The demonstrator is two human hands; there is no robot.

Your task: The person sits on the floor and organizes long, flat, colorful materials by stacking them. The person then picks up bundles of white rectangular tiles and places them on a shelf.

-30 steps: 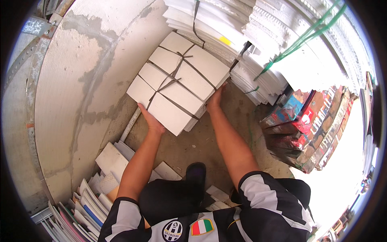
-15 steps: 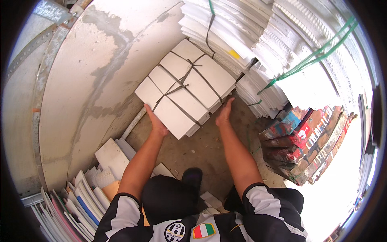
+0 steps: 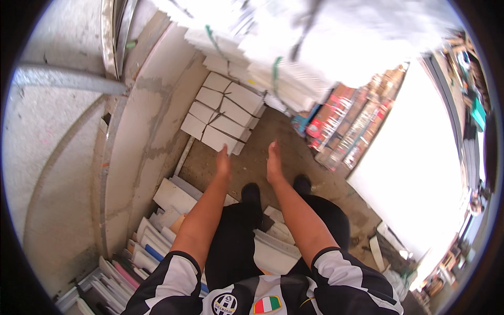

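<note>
A bundle of white sheets or boards (image 3: 220,111), bound crosswise with dark straps, lies on the floor in the far left corner against the wall. My left hand (image 3: 223,164) is stretched forward at the bundle's near corner; whether it touches is hard to tell. My right hand (image 3: 273,164) is held out over the floor, apart from the bundle and to its right. Both palms face each other with fingers extended, and neither holds anything.
Tall stacks of white sheets (image 3: 294,79) tied with green cord stand behind the bundle. Flattened printed cartons (image 3: 346,118) are piled to the right, with a bright white panel (image 3: 407,157) beyond. Boards stand on edge at lower left (image 3: 152,249). A stained wall (image 3: 157,121) runs along the left.
Both hands have come off the bundle and drawn back toward me, closer together. The bundle stays in the corner and appears farther off, as my view has risen and turned.
</note>
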